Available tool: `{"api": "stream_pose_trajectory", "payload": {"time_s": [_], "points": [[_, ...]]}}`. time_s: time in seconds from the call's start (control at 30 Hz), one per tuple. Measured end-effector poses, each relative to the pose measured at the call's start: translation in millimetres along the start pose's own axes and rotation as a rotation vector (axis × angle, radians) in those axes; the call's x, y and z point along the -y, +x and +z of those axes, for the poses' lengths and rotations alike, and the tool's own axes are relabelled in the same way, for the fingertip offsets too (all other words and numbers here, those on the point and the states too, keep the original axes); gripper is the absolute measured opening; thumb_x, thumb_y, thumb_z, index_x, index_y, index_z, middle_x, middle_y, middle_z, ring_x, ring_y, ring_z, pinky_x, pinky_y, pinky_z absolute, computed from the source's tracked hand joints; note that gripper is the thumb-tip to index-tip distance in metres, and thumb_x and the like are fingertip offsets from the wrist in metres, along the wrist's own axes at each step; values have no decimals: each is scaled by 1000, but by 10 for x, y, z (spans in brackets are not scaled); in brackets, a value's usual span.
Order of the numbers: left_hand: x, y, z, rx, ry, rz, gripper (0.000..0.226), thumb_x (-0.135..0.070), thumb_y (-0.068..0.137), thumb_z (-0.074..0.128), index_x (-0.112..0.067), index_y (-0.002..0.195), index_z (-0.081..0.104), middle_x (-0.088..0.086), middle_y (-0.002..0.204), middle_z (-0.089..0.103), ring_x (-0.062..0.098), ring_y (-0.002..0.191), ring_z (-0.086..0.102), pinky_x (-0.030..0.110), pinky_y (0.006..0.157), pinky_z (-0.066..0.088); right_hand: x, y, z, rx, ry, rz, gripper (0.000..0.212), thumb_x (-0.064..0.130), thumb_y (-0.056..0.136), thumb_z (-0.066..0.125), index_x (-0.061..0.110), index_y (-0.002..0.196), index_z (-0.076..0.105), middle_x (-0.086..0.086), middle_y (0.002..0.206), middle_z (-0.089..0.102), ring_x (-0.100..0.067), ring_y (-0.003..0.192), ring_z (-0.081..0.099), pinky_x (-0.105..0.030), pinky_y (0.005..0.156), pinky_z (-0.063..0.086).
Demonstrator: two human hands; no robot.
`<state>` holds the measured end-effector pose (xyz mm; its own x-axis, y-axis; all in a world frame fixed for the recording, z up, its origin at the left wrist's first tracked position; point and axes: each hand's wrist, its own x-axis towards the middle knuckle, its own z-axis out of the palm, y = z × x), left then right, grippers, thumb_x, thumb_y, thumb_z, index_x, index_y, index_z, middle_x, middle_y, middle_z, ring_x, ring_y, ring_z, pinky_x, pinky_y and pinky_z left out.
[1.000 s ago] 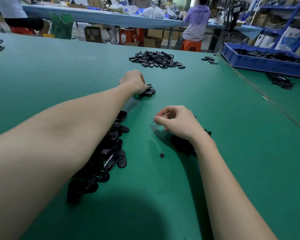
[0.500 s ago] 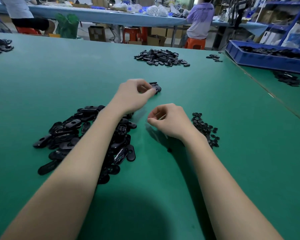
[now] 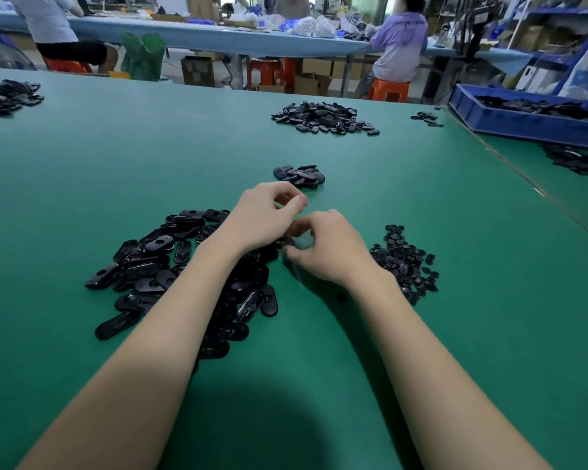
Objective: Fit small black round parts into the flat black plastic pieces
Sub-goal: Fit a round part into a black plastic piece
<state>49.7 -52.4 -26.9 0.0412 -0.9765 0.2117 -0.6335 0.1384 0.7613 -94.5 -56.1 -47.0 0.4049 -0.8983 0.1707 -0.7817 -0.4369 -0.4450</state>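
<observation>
- Head view: both hands met over the green table [image 3: 82, 157], between two stock piles. Left hand [image 3: 265, 222] had its fingers curled, thumb and forefinger tips close together; whether it held a piece could not be told, as nothing showed clearly between them.
- Right hand [image 3: 326, 249] was curled too, fingertips turned toward the left hand. Something dark sat at the meeting point of the two hands, blurred; which part it was could not be told.
- Flat black plastic pieces [image 3: 157, 266] lay heaped under and beside the left forearm. Small black round parts [image 3: 404, 259] lay in a looser scatter just beside the right wrist. One stray round part [image 3: 342, 296] lay apart, near the right forearm.
- A small cluster [image 3: 299, 176] lay just beyond the hands, probably finished pieces.
- Judgement: step in hand looked like seating a round part into a flat piece. To do it well, keep the flat piece level and steady in the left hand, line the round part squarely over its hole, then press straight with a fingertip, not at a slant.
- Risk: a part popping out and joining the stray.
</observation>
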Motion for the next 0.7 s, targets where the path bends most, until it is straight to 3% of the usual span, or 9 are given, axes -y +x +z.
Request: {"api": "stream_pose_trajectory", "payload": {"time_s": [0.1, 0.17, 0.27, 0.43, 0.57, 0.7], "points": [[7, 8, 0, 24, -40, -20, 16, -27, 98, 56, -30, 93, 70, -11, 93, 74, 8, 88, 70, 28, 83, 54, -176, 13, -190, 1, 109, 32, 13, 28, 85, 72, 30, 98, 75, 15, 92, 72, -3, 85, 62, -28, 87, 53], [4, 8, 19, 69, -92, -55, 16, -25, 97, 56, -31, 94, 70, -6, 96, 75, 14, 92, 71, 36, 91, 56, -278, 6, -314, -15, 161, 38, 13, 24, 85, 74, 30, 97, 76, 18, 80, 69, 6, 71, 61, -13, 73, 48], [-18, -13, 69, 144, -208, -95, 10, -21, 94, 64, -25, 97, 73, -1, 90, 76, 17, 86, 73, 36, 86, 59, -384, -25, -454, -37, 249, 53, 14, 19, 86, 75, 28, 97, 76, 15, 80, 71, 6, 67, 62, -2, 59, 41], [-70, -31, 140, 169, -346, -148, 10, -11, 92, 68, -16, 98, 74, 4, 88, 78, 14, 81, 69, 23, 75, 55, -462, -72, -604, -27, 266, 95, 16, 22, 86, 75, 32, 98, 75, 13, 85, 73, 0, 71, 67, -6, 60, 46], [-97, -46, 170, 154, -454, -201, 17, -2, 92, 65, -12, 104, 71, 7, 86, 74, 19, 75, 66, 27, 81, 60, -563, -77, -720, 35, 25, 256, 3, 34, 83, 74, 33, 84, 77, 16, 86, 74, -8, 89, 69, -27, 84, 56], [-110, -55, 173, 140, -523, -240, 27, 5, 94, 59, -15, 108, 69, 5, 82, 71, 13, 66, 68, 21, 74, 60, -616, -112, -790, 157, -79, 382, 2, 36, 75, 78, 37, 74, 77, 9, 93, 75, -17, 96, 68, -35, 91, 57]]}}
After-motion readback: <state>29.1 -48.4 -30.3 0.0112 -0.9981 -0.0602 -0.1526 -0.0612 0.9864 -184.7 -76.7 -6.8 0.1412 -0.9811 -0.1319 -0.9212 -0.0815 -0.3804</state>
